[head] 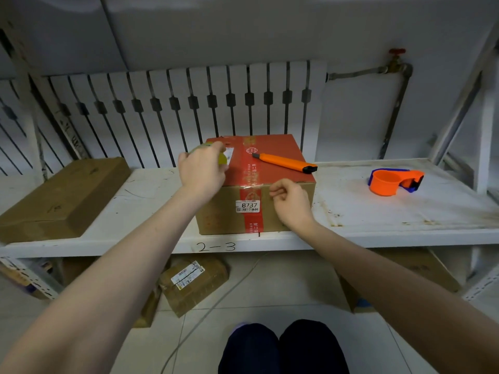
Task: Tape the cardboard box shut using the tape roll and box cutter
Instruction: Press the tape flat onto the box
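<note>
Cardboard box (272, 168) on white shelf (405, 209) before a radiator (189, 103).

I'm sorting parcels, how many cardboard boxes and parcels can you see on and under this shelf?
4: the red-topped box mid-shelf, a flat box at shelf left, a labelled parcel below, another box lower right. More may be hidden.

The cardboard box (256, 184) label (247, 206) reads "8737" (shelf edge (162, 245): "2-3").
</note>
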